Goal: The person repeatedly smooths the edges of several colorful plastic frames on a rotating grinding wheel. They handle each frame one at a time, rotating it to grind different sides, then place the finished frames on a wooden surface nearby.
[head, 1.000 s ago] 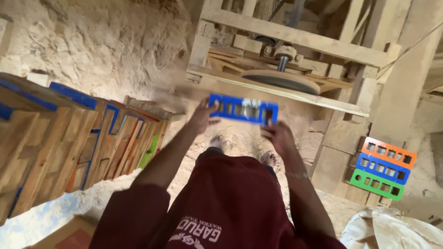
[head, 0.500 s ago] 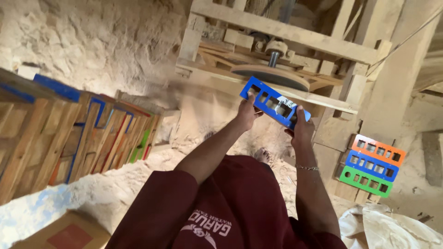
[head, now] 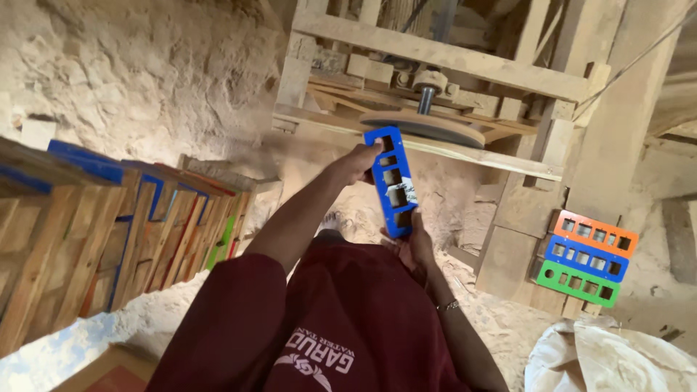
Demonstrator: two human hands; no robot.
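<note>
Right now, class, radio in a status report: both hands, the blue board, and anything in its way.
Left hand grips top end of blue slotted board. Right hand holds its bottom end. Board upright, held off the wooden disc machine behind. Nothing between them.

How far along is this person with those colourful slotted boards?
Three finished-looking boards, orange, blue and green, lean stacked against the post. In hand: a blue slotted board, left hand on top, right hand below, by the sanding disc. Painted pieces at left may remain.

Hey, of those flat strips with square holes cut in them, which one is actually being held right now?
The blue cutout strip, upright between the left hand at its top and the right hand at its bottom. The orange strip, second blue strip and green strip lean untouched against the wooden frame.
</note>
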